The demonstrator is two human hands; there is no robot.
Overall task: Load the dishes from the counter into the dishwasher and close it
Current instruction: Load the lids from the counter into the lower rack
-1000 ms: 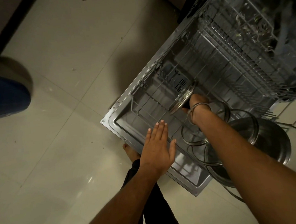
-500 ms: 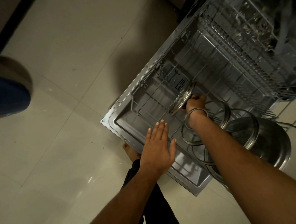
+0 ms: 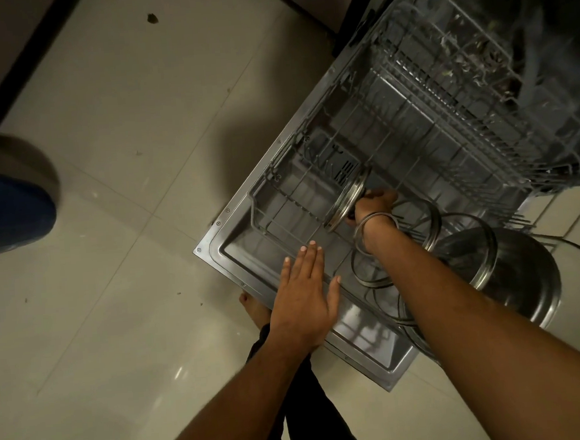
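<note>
- Lid (image 3: 348,202): glass, steel-rimmed, stood on edge in the lower rack (image 3: 314,197); its rim is run from seven o'clock to one o'clock.
- Right hand (image 3: 373,202): set at the lid's three o'clock, fingers curled on what is judged its knob; this is the nearer hand.
- Left hand (image 3: 304,298): at the lid's seven o'clock, fingers straight, held flat over the door (image 3: 366,345), nothing gripped.
- Further lids (image 3: 419,221) and a steel pot (image 3: 512,273): racked at four o'clock.
</note>
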